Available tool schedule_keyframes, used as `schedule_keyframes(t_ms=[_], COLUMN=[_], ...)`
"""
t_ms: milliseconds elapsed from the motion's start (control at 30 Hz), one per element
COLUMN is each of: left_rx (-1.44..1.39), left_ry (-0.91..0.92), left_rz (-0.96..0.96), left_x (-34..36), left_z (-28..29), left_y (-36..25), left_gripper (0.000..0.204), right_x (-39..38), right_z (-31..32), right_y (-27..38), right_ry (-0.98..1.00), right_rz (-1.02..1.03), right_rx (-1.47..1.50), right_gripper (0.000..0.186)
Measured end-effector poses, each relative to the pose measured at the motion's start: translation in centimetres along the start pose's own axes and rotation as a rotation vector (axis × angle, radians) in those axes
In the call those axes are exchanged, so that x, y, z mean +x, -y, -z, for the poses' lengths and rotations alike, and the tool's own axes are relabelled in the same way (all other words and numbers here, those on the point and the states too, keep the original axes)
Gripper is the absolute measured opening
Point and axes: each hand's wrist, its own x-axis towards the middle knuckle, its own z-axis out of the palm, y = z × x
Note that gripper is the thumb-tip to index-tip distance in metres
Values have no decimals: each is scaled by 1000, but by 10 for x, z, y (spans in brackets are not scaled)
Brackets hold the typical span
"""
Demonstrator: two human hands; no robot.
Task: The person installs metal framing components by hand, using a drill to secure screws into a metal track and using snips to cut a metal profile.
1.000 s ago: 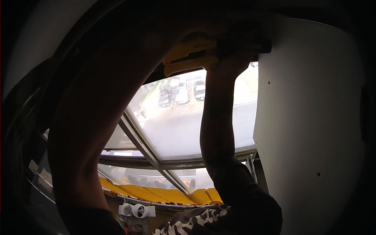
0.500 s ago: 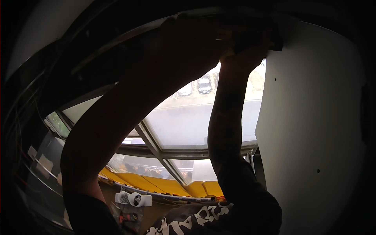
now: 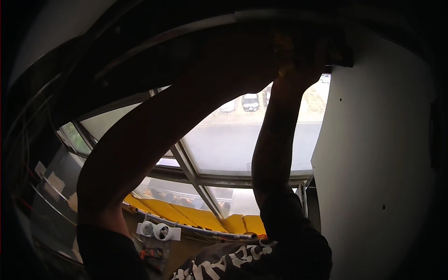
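Both my arms reach up into deep shadow at the top of the head view. My right hand (image 3: 305, 74) is closed round a dark tool with yellow parts (image 3: 283, 42), whose kind the shadow hides. The tool's blocky dark end (image 3: 343, 56) lies against the top of a pale wall panel (image 3: 373, 140). Close beside it on the left, my left hand (image 3: 259, 77) shows only as a dark outline, and its fingers are hidden.
Behind my arms is a framed window (image 3: 224, 149) with parked cars outside. Yellow cloth (image 3: 172, 212) runs along its bottom. Below are a white holder with two round cups (image 3: 156, 230) and a red-and-black tool (image 3: 151, 253). A dark curved edge (image 3: 186, 30) arches overhead.
My hands and the tool appear slightly farther right. The window and wall panel have also shifted right in the picture, as the view has turned a little. The grip looks unchanged.
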Motion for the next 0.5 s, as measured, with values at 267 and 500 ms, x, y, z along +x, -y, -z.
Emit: schedule_keyframes(t_ms=[267, 500], left_rx=[-113, 45], left_ry=[217, 237], left_rz=[361, -124], left_x=[-12, -35], left_z=[51, 69], left_y=[-24, -34], left_gripper=[31, 22], right_x=[-29, 16], right_z=[-6, -37], right_y=[54, 22], right_ry=[89, -653], right_rz=[-415, -345], right_rx=[537, -144], right_gripper=[46, 33])
